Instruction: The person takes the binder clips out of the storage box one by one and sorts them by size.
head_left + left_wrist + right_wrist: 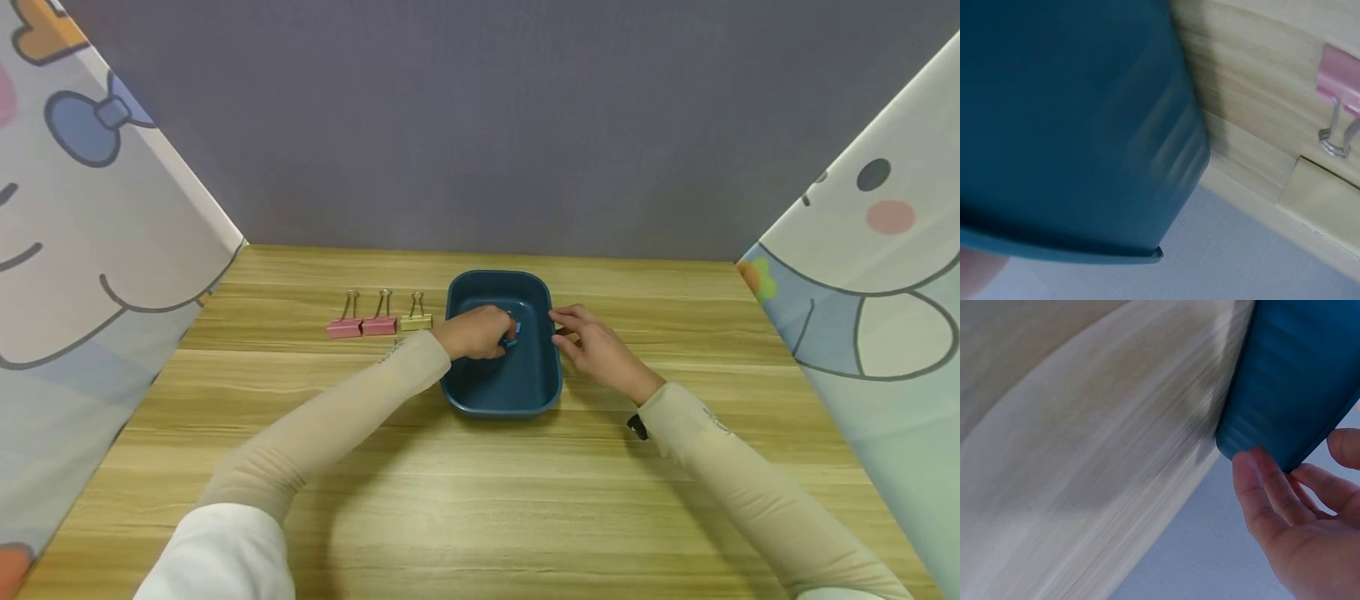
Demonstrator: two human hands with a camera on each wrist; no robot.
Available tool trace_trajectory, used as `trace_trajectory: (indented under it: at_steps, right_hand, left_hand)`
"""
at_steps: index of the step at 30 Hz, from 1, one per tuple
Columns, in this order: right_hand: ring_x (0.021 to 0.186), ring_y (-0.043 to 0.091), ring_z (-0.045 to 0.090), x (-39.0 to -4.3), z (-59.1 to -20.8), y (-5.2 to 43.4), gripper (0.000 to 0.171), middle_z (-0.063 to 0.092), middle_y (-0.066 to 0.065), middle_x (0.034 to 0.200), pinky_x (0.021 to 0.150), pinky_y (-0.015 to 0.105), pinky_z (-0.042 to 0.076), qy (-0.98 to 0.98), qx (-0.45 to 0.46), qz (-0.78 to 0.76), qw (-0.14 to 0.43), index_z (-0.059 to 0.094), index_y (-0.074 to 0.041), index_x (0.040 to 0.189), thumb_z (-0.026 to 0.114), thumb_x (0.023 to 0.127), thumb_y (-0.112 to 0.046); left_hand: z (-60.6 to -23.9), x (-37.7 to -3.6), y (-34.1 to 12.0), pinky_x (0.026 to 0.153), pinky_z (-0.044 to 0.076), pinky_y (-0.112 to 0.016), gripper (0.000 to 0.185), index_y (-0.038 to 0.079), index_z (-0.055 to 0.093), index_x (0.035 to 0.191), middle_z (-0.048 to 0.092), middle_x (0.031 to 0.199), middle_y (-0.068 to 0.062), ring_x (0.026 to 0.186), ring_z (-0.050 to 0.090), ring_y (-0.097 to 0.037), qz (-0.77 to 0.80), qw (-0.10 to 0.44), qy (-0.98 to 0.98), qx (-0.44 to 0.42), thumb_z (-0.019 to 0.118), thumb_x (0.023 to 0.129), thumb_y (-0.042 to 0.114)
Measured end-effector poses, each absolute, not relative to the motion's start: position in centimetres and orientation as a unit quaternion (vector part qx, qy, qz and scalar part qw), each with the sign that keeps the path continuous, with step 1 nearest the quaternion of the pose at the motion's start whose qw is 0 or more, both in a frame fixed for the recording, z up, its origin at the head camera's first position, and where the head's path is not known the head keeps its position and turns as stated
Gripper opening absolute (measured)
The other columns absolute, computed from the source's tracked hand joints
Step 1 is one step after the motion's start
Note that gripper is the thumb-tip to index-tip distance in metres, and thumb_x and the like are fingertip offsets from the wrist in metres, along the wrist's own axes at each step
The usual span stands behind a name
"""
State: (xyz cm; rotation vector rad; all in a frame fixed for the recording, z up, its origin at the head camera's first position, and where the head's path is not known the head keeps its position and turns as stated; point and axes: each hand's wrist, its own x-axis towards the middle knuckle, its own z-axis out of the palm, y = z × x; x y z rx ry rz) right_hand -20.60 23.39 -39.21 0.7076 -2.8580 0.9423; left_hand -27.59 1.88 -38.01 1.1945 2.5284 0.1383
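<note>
Pinching a blue clip (512, 342) rightward in the left grip (478, 332), inside a tray (504, 412) stretching near-to-far; touching its right side with unclenched right grip (600, 352).

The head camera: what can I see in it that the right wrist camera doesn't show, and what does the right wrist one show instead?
Only the head view shows two pink clips, a yellow clip and the inside of the blue bin. Only the right wrist view shows faint ridges on the bin's outer wall. Both show the bin, the right hand touching it, and the wooden table.
</note>
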Motion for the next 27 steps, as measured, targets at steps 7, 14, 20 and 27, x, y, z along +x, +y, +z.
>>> trace_trajectory:
  at_steps: [7,14,20,27]
  right_hand:
    - [0.103,0.026,0.059,-20.70,-39.08,23.40,0.044,0.044,0.014,0.131,0.077,0.038,0.051,-0.925,0.226,0.306,0.018,0.045,0.007,0.135,0.056,0.096,-0.009]
    - [0.105,0.026,0.058,-20.67,-39.01,23.47,0.044,0.043,0.014,0.133,0.077,0.038,0.051,-0.926,0.225,0.305,0.008,0.044,0.007,0.136,0.054,0.097,-0.012]
    - [0.105,0.026,0.058,-20.68,-39.00,23.48,0.045,0.043,0.014,0.133,0.077,0.038,0.051,-0.927,0.227,0.299,0.009,0.044,0.006,0.136,0.055,0.097,-0.012]
    - [0.105,0.027,0.058,-20.48,-38.93,23.39,0.045,0.043,0.014,0.133,0.078,0.039,0.051,-0.928,0.222,0.299,0.007,0.044,0.006,0.136,0.055,0.097,-0.013]
  left_hand:
    - [-37.88,-27.50,1.71,0.090,0.045,-0.027,0.029,0.011,0.066,0.116,0.061,0.118,-0.004,0.109,0.056,-0.017,0.050,0.168,0.880,0.441,0.068,0.088,0.014]
    - [-37.89,-27.54,1.80,0.085,0.046,-0.027,0.020,0.013,0.069,0.109,0.063,0.108,-0.001,0.101,0.058,-0.014,0.052,0.166,0.871,0.458,0.067,0.088,0.014]
    - [-37.99,-27.65,1.93,0.080,0.046,-0.026,0.024,0.014,0.068,0.113,0.064,0.108,-0.001,0.093,0.058,-0.012,0.048,0.171,0.858,0.483,0.066,0.090,0.013]
    - [-37.97,-27.37,1.88,0.081,0.046,-0.025,0.020,0.014,0.069,0.109,0.064,0.105,0.001,0.094,0.058,-0.011,0.046,0.181,0.852,0.488,0.067,0.089,0.013]
